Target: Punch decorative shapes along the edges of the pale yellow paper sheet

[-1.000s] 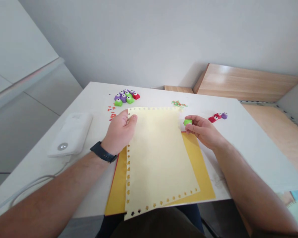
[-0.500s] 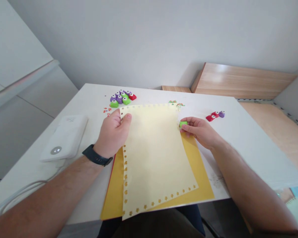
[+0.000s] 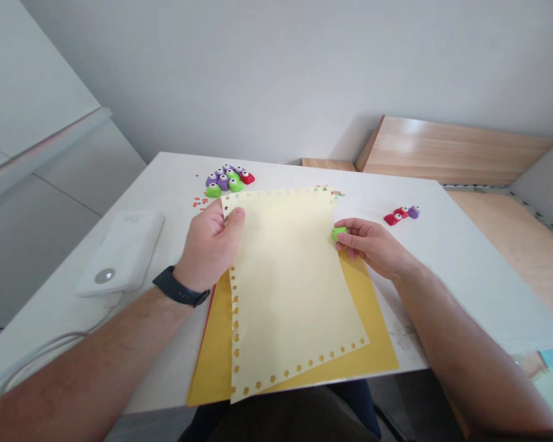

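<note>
Two hands are on one pale yellow sheet [image 3: 290, 288], which lies askew on a darker yellow sheet [image 3: 378, 350] at the near edge of the white table [image 3: 465, 264]. The left hand [image 3: 209, 245], with a dark watch [image 3: 179, 287] at its wrist, pinches the sheet's far left corner between thumb and fingers, as it did a second ago. The corner now sits a little higher and the sheet has swung slightly. The right hand [image 3: 373, 242] grips a small green paper punch [image 3: 338, 233] in its fingertips. A second ago the punch stood clear of the paper; now it meets the sheet's right edge, the only side with no row of star-shaped holes, while the left, far and near edges are already punched. A cluster of purple, green and red punches [image 3: 228, 179] sits at the far left with red paper scraps [image 3: 199, 201] just beside it, and a red and purple group [image 3: 402, 213] lies well apart on the right. A white device [image 3: 122, 252] with a cable [image 3: 41, 356] rests to the left. It bears a faint mark at its far end that is too small to read, and no other writing or brand shows.
</note>
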`<state>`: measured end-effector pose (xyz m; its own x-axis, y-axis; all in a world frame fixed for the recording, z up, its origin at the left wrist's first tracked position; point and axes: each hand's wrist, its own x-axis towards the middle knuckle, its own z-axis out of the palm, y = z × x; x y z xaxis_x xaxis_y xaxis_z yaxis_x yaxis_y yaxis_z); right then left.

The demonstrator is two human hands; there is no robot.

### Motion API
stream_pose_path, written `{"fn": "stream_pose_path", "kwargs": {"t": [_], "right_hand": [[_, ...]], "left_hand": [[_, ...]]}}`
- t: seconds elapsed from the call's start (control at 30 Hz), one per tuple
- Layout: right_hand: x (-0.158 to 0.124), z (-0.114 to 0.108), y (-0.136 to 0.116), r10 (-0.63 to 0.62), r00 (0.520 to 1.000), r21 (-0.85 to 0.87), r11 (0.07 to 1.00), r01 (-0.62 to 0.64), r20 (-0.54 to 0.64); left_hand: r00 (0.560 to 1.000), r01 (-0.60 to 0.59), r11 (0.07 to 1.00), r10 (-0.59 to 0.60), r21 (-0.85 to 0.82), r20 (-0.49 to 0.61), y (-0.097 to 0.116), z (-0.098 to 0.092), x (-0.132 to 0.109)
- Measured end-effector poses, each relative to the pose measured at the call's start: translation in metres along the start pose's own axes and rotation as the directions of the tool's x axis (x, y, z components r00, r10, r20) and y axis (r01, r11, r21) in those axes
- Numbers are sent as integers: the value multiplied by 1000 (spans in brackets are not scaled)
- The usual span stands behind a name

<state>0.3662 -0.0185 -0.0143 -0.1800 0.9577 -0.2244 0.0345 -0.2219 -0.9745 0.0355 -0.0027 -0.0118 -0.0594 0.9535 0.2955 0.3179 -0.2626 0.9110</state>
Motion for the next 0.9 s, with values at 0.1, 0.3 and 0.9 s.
{"fn": "stream_pose_path", "kwargs": {"t": [0.1, 0.3, 0.9], "right_hand": [[-1, 1, 0, 11, 1000, -11, 1000, -11, 7], [0, 6, -1, 46, 999, 50, 998, -45, -14], [-4, 11, -4, 44, 999, 27, 999, -45, 20]], "left_hand": [[1000, -11, 1000, 11, -8, -2, 1, 1, 0], [999, -37, 999, 37, -18, -16, 2, 2, -2], [1000, 12, 999, -11, -51, 6, 9, 1, -5]]}}
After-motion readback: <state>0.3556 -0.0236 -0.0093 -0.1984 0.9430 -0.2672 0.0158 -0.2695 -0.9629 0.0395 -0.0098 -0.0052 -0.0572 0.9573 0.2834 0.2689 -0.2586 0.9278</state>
